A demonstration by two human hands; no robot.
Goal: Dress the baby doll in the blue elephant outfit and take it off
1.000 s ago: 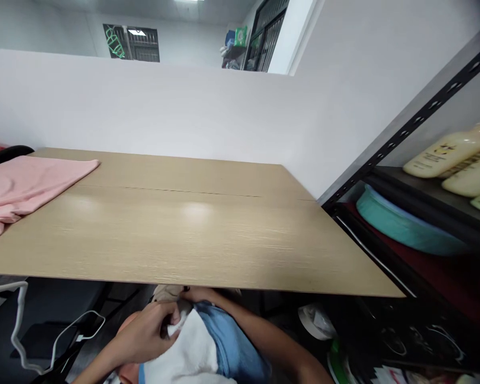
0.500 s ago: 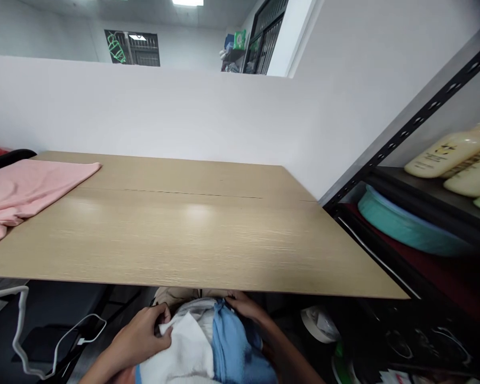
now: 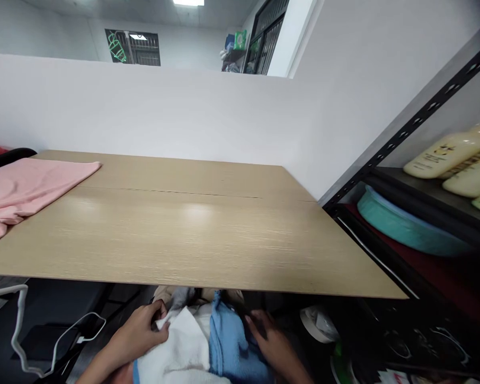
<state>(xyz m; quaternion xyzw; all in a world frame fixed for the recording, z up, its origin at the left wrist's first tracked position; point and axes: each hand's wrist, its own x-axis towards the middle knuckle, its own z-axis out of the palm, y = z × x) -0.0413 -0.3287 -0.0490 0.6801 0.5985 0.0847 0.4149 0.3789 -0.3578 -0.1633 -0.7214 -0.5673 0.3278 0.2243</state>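
I log the white towel (image 3: 184,344) and the blue cloth (image 3: 229,346) side by side, touching, in the person's lap below the near edge of the table (image 3: 192,234).

Change since half a second ago: the blue cloth's upper end is released. The right hand (image 3: 270,338), which gripped it close under the table edge, has shifted lower and to the right. The left hand (image 3: 141,333) has kept its place on the towel.

Hand pose: the left forearm enters from the lower left, with the hand lying against the towel's left edge. The right forearm enters from the bottom centre, with the back of the hand up, against the right flank of the blue cloth.

Fingers: the left fingers (image 3: 158,316) are clamped on the towel's upper corner (thumb against forefinger). The right fingers (image 3: 256,321) are apart and extended, and hold nothing.

Surroundings: a pink garment (image 3: 22,186) lies on the table's far left. A white cable (image 3: 44,341) hangs below it. To the right, a metal rack (image 3: 408,128) carries a teal basin (image 3: 404,226) and cream bottles (image 3: 444,154).
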